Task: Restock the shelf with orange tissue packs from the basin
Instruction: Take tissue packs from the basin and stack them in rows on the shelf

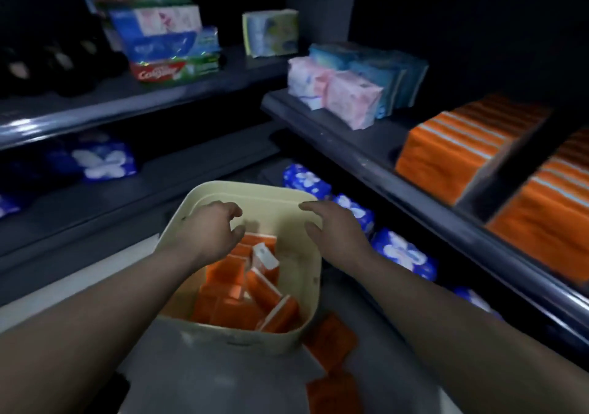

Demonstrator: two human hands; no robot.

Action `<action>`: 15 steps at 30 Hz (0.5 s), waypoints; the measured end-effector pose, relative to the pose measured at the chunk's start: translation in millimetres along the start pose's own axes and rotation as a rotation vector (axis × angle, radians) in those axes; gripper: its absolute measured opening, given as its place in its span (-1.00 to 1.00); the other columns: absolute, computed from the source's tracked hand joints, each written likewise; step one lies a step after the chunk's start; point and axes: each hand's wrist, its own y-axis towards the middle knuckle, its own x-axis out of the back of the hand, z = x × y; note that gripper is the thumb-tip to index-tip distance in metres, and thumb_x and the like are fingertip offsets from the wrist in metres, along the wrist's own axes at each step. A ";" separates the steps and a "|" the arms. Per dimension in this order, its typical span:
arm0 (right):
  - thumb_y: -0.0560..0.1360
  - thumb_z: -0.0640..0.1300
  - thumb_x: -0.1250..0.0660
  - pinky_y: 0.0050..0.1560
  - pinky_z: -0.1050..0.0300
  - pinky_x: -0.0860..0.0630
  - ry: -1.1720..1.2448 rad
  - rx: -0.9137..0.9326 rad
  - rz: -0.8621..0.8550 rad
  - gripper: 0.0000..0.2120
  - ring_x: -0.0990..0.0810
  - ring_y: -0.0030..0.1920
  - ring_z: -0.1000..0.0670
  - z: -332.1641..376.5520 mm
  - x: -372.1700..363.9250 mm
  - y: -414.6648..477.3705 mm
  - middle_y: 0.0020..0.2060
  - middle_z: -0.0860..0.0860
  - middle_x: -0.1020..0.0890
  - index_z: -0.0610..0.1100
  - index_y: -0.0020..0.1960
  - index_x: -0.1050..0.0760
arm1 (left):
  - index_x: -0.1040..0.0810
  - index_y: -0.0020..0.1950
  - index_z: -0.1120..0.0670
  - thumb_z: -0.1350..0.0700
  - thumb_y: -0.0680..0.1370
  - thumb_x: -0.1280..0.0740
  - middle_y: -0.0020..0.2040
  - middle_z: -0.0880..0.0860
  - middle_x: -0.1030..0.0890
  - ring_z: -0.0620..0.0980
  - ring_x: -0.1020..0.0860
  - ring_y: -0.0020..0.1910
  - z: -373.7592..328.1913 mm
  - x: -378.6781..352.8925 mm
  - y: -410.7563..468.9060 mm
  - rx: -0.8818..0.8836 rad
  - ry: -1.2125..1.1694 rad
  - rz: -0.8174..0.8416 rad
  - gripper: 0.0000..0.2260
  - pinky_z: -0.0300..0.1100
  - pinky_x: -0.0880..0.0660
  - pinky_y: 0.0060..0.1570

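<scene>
A cream basin [306, 289] stands below me, holding several orange tissue packs [236, 305] piled loosely. My left hand [207, 232] hovers over the basin's left rim with fingers curled and apart, holding nothing. My right hand [331, 228] hangs above the right rim, fingers spread, also empty. Two stacks of orange tissue packs [459, 152] lie on the shelf [366, 155] at the right. Two more orange packs [331, 340] lie on the floor beside the basin.
Pink and blue tissue packs [347, 85] sit further back on the right shelf. Blue flowered packs [398, 251] fill the shelf below. Toothpaste boxes [169, 66] and dark bottles [47, 63] line the left shelf. A dark upright post [510, 165] crosses the orange stacks.
</scene>
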 end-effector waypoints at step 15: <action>0.49 -0.14 -0.28 0.11 0.12 -0.47 0.030 -0.279 0.282 -0.67 -0.54 0.16 -0.04 -51.4 -171.7 94.3 0.16 0.00 -0.59 -0.04 0.24 -0.53 | -0.45 0.29 -0.01 0.07 0.38 -0.45 0.22 0.13 -0.56 0.10 -0.54 0.20 143.1 -165.0 81.7 0.099 0.081 0.464 -0.51 -0.18 -0.43 0.15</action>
